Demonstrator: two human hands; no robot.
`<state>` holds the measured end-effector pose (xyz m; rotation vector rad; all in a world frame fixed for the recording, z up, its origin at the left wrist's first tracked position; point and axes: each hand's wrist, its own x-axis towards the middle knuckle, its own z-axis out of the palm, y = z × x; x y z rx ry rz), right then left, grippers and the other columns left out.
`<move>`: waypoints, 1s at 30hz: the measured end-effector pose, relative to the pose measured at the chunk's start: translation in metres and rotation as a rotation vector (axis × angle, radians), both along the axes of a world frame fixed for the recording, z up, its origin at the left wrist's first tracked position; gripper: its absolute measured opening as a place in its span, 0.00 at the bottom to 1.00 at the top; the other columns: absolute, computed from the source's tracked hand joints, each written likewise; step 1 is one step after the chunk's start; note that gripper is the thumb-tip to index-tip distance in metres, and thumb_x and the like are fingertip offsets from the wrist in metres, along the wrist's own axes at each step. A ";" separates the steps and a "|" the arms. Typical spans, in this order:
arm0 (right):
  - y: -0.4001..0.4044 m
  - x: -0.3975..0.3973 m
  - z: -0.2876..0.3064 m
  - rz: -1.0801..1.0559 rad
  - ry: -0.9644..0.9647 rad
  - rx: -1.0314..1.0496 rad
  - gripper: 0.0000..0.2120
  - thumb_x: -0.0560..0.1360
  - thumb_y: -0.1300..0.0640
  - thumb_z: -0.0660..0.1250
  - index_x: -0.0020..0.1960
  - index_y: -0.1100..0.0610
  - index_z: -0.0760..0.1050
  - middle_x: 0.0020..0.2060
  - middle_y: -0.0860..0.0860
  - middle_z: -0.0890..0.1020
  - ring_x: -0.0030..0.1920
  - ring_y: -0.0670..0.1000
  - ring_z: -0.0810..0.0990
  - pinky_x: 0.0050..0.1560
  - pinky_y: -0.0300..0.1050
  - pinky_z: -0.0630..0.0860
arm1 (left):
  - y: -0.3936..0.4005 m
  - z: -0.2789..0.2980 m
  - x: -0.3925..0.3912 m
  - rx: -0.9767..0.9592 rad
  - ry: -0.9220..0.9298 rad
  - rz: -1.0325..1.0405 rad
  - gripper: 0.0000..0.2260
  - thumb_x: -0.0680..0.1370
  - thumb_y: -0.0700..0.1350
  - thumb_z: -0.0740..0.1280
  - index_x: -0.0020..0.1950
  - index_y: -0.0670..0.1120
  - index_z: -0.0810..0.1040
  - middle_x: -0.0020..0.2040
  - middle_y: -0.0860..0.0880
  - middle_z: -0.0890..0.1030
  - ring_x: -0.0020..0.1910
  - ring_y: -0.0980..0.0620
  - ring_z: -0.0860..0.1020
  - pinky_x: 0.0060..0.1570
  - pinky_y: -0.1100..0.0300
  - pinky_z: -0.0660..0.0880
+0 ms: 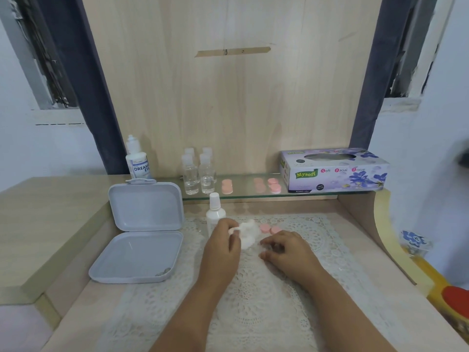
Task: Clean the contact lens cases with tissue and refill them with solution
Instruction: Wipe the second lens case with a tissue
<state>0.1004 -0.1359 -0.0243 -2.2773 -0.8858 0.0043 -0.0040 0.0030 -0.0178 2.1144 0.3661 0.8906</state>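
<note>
Left hand (223, 246) fingers pinch tissue (247, 233); right hand (288, 252) fingers curled, contents unclear.

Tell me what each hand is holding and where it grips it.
Left hand pinches the crumpled tissue at its left edge. Right hand rests curled on the lace mat; whether it holds anything cannot be told.

Lace mat (253, 301) – matt wood desk (50, 212), glass shelf (253, 195).

A grey hinged box (142, 232) is seen lying open on the wooden desk (38, 224), just left of a white lace mat (253, 301). A glass shelf (253, 195) is set against the wooden back panel (228, 97). Dark curtains (101, 97) are hung behind.
</note>
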 end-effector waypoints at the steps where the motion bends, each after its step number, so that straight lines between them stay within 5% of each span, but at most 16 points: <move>1: 0.000 0.000 0.000 -0.001 -0.004 -0.003 0.14 0.72 0.46 0.71 0.58 0.45 0.80 0.48 0.41 0.77 0.53 0.45 0.70 0.55 0.43 0.68 | 0.000 0.002 -0.001 -0.035 0.004 -0.007 0.11 0.80 0.37 0.59 0.53 0.55 0.70 0.47 0.61 0.74 0.47 0.63 0.74 0.43 0.72 0.69; 4: -0.001 0.000 0.000 -0.003 -0.003 -0.005 0.14 0.72 0.46 0.71 0.58 0.45 0.80 0.47 0.41 0.76 0.53 0.45 0.70 0.56 0.43 0.68 | 0.001 0.002 0.001 -0.035 0.032 -0.025 0.19 0.77 0.30 0.56 0.53 0.52 0.75 0.51 0.57 0.74 0.50 0.61 0.73 0.47 0.77 0.65; 8: -0.001 0.000 0.000 0.001 -0.004 -0.004 0.14 0.73 0.46 0.71 0.58 0.45 0.80 0.47 0.41 0.76 0.53 0.45 0.70 0.55 0.43 0.69 | 0.002 -0.003 0.003 -0.017 0.150 -0.034 0.12 0.75 0.31 0.59 0.52 0.43 0.79 0.51 0.53 0.71 0.50 0.55 0.72 0.46 0.77 0.65; 12: -0.001 0.000 -0.001 0.002 -0.010 0.002 0.14 0.72 0.45 0.71 0.57 0.44 0.80 0.46 0.41 0.76 0.52 0.45 0.70 0.55 0.43 0.68 | 0.000 -0.001 0.000 0.002 0.115 0.008 0.04 0.75 0.43 0.70 0.46 0.48 0.76 0.46 0.57 0.74 0.48 0.58 0.74 0.45 0.71 0.67; 17: -0.001 0.000 -0.002 0.015 -0.008 0.012 0.12 0.72 0.47 0.71 0.54 0.46 0.81 0.43 0.43 0.77 0.48 0.47 0.71 0.49 0.44 0.69 | 0.000 0.000 0.000 0.057 0.036 -0.022 0.08 0.79 0.40 0.64 0.50 0.54 0.72 0.46 0.60 0.77 0.47 0.63 0.75 0.45 0.69 0.70; 22: -0.001 0.000 -0.002 0.025 0.012 0.033 0.10 0.72 0.46 0.71 0.53 0.45 0.82 0.43 0.44 0.78 0.48 0.47 0.72 0.51 0.46 0.71 | 0.002 -0.014 0.009 0.371 0.161 -0.064 0.08 0.79 0.41 0.62 0.51 0.42 0.80 0.51 0.49 0.77 0.50 0.50 0.75 0.51 0.58 0.73; 26: -0.001 0.001 -0.002 0.010 0.009 0.036 0.09 0.72 0.47 0.70 0.50 0.47 0.82 0.44 0.44 0.78 0.49 0.47 0.72 0.51 0.46 0.71 | 0.000 -0.015 0.007 0.593 0.152 -0.012 0.13 0.76 0.51 0.64 0.47 0.44 0.84 0.52 0.49 0.75 0.50 0.50 0.73 0.47 0.56 0.72; 30: 0.000 0.001 -0.002 0.014 0.020 0.048 0.11 0.72 0.46 0.71 0.53 0.45 0.82 0.44 0.44 0.78 0.49 0.47 0.72 0.52 0.46 0.71 | -0.002 -0.012 0.007 0.705 0.197 0.001 0.09 0.75 0.51 0.68 0.45 0.47 0.83 0.48 0.50 0.74 0.47 0.49 0.71 0.42 0.58 0.66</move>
